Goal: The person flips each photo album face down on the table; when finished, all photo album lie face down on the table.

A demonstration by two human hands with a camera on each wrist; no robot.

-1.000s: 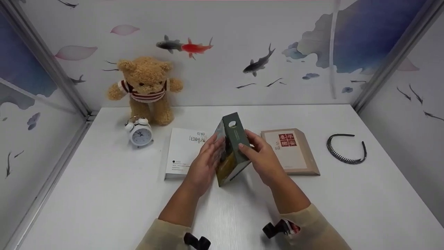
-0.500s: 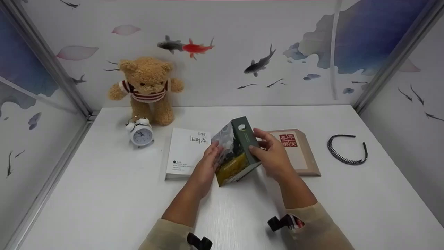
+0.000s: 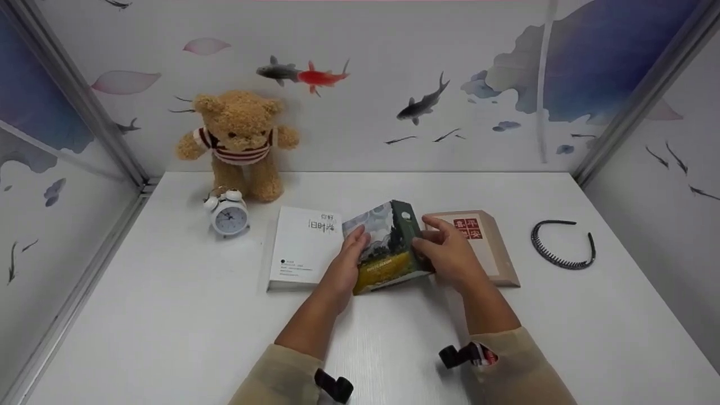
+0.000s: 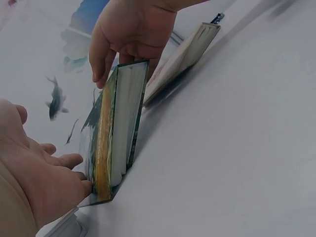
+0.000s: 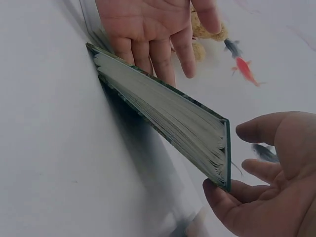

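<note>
A book with a painted cover and dark green spine (image 3: 385, 256) leans steeply, its lower edge on the white table (image 3: 169, 315), between a white book (image 3: 304, 244) and a tan book (image 3: 495, 259). My left hand (image 3: 343, 267) lays straight fingers against the painted cover. My right hand (image 3: 450, 256) grips the raised spine edge from the other side. In the left wrist view the book (image 4: 121, 123) shows its page edges, with the right hand (image 4: 131, 34) over its top. In the right wrist view the book (image 5: 168, 116) slopes between the left hand (image 5: 148, 24) and the right hand (image 5: 266, 197).
A teddy bear (image 3: 239, 140) sits at the back left with a small white alarm clock (image 3: 228, 216) in front of it. A black toothed headband (image 3: 561, 263) lies at the right. Patterned walls close in three sides.
The painted book has tipped from nearly upright to a lower lean, its spine edge sinking to the right. Both hands came down with it.
</note>
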